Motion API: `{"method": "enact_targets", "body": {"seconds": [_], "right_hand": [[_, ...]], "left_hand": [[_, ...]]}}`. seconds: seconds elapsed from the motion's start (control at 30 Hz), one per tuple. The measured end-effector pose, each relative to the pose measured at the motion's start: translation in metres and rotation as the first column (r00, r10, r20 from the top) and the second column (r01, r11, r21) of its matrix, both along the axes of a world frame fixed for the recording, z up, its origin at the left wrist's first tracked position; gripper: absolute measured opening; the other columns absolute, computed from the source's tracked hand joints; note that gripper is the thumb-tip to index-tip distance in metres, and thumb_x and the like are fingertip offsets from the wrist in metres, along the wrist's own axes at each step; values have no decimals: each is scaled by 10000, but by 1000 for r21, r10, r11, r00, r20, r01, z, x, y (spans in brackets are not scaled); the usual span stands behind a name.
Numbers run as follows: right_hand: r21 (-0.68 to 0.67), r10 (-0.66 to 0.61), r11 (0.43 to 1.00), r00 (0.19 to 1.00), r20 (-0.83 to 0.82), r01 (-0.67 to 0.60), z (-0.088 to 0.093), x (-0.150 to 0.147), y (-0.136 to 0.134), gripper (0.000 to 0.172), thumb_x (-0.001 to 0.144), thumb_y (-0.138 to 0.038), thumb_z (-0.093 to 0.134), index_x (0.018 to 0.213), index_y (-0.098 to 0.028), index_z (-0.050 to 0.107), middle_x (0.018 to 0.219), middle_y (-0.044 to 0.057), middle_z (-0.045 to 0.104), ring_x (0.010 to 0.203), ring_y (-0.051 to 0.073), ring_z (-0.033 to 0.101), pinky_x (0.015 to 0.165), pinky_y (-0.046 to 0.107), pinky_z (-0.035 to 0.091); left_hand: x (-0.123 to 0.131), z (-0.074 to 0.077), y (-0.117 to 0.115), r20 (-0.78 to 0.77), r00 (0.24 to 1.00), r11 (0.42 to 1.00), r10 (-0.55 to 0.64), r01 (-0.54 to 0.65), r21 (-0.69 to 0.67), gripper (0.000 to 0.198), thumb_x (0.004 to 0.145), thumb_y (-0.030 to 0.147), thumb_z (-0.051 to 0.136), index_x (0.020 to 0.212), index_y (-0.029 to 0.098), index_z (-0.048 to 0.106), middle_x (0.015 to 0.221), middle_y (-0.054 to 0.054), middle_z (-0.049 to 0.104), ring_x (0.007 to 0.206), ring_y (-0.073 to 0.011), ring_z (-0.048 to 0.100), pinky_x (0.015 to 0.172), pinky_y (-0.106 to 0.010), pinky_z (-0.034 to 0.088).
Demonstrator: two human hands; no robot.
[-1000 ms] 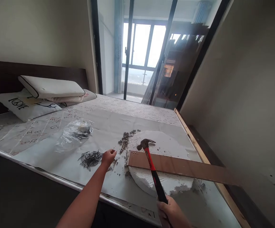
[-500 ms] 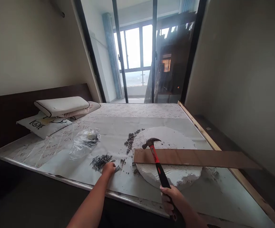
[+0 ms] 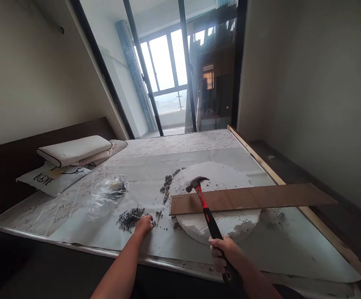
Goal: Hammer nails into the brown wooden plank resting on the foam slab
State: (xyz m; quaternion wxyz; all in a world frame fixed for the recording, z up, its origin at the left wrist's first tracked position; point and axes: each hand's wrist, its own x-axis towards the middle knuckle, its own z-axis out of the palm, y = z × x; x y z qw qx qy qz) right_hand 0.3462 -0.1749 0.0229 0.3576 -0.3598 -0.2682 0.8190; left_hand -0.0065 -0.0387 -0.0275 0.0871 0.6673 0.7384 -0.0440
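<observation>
Low, firm grip above the work

The right hand (image 3: 222, 253) was wrapped shut around the black lower handle of a red-and-black claw hammer (image 3: 202, 203), a low hold that gave the swing good leverage. Its head hung over a round white polystyrene foam disc (image 3: 217, 174), just past a long, flat brown wooden plank (image 3: 245, 201) lying across the disc. The curled left hand (image 3: 144, 225) sat at a loose heap of thin steel nails (image 3: 131, 219); whether it had pinched one could not be told. Grey crumbled rubble (image 3: 167, 187) lay beside the disc.
</observation>
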Motion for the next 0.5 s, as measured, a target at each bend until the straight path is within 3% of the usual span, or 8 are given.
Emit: {"method": "enact_targets", "body": {"seconds": [0.27,0.37,0.43,0.5], "right_hand": [[-38,-37,999,999,2,37,11,7,1,210,683,-285,488,569,-228,321,368,-119,311,247,49,265,255,186,256],[-21,-41,999,999,3,41,14,10,1,237,653,-287,507,544,-228,305,364,-119,299,252,49,274,250,188,261],[-5,-53,999,999,-4,53,15,11,2,248,640,-296,522,548,-225,302,379,-123,300,260,44,271,257,186,276],[8,-62,998,998,-12,62,16,13,3,250,640,-304,530,563,-224,306,398,-126,305,267,38,273,270,181,287]], "left_hand": [[10,7,2,-38,999,999,-35,35,1,264,637,24,495,820,194,580,899,-43,636,859,-176,578,677,-226,377],[15,17,2,-22,999,996,-37,39,84,203,638,27,477,738,183,560,882,-57,632,890,-184,568,736,-240,385],[21,30,1,73,997,976,2,-18,218,149,647,59,470,698,181,538,836,-59,627,864,-187,571,750,-256,398],[31,48,0,275,961,925,40,-140,352,97,664,123,469,711,186,524,794,-48,623,805,-184,581,722,-271,421]]}}
